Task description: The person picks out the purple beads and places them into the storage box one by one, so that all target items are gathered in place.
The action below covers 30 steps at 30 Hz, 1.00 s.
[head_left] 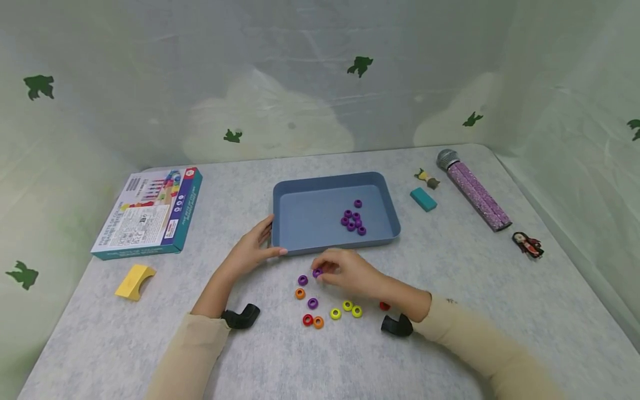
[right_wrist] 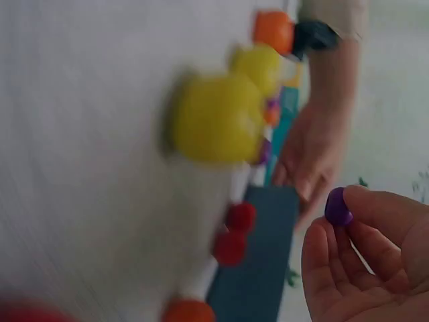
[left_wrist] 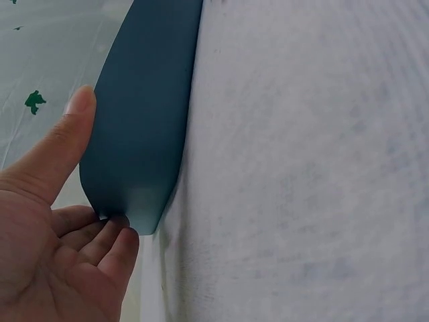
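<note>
A blue tray (head_left: 320,182) lies on the table, and several purple beads (head_left: 348,221) sit in its right half. At its near left corner, my left hand (head_left: 251,250) holds the tray, with the thumb along the near side and the fingers curled at the left wall, as the left wrist view shows. Between thumb and fingertips, my right hand (head_left: 356,272) pinches one purple bead (right_wrist: 338,208), just in front of the tray's near edge. Loose beads lie on the table below that hand: purple beads (head_left: 312,303), orange beads (head_left: 318,322), yellow beads (head_left: 336,314) and red beads (head_left: 307,320).
On the left lie a flat printed box (head_left: 145,214) and a yellow arched block (head_left: 135,281). To the tray's right are a teal block (head_left: 423,199), a small figurine (head_left: 426,178), a glittery purple microphone (head_left: 475,191) and a small doll (head_left: 528,245).
</note>
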Tool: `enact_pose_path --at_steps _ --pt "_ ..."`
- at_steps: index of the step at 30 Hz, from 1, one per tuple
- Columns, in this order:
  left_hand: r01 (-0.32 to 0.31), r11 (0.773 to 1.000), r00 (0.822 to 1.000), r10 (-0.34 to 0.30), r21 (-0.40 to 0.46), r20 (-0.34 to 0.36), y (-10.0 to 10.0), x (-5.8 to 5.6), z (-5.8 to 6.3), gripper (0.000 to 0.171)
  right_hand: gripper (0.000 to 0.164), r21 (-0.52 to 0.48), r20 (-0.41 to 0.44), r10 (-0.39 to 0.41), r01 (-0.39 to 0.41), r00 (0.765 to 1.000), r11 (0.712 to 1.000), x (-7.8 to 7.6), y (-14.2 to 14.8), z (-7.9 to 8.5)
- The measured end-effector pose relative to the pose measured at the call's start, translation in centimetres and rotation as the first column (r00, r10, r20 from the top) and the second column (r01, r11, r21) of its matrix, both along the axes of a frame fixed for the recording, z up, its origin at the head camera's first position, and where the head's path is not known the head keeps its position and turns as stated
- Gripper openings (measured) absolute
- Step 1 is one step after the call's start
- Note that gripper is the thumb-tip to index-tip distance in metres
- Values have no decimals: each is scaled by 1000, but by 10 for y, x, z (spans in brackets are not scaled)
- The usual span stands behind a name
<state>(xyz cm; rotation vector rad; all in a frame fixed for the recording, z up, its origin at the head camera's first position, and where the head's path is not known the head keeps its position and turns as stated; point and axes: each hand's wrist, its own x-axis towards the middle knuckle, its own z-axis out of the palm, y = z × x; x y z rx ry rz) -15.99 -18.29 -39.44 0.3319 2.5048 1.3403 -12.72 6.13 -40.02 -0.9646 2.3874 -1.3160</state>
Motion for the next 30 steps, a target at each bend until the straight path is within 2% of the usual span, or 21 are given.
enact_pose_path --at_steps 3,6,11,14,19,25,30 --pt "-5 1000 1000 5 -2 -1 2 2 4 86 20 -51 -24 -63 62 998 997 -16 11 12" --pt "-2 1000 1000 2 -11 -3 -1 -2 -1 88 20 -74 -42 -149 146 988 987 -40 24 17" --pt "8 1000 1000 -8 -26 -24 -8 -10 -18 92 21 -14 -36 -288 288 957 958 -78 46 10" --pt "12 1000 999 -13 -26 -35 -9 -11 -22 92 22 40 -16 -313 313 950 949 -91 53 1" --pt "6 1000 999 -7 -20 -34 -9 -10 -21 93 20 122 -9 -303 302 953 946 -100 54 -9" --pt "-5 1000 999 4 -20 -35 -8 -10 -20 92 18 209 -16 -296 293 955 933 -102 52 -11" --pt "1 1000 1000 -2 -17 -31 -8 -9 -20 90 22 193 1 -294 288 956 938 -99 52 -8"
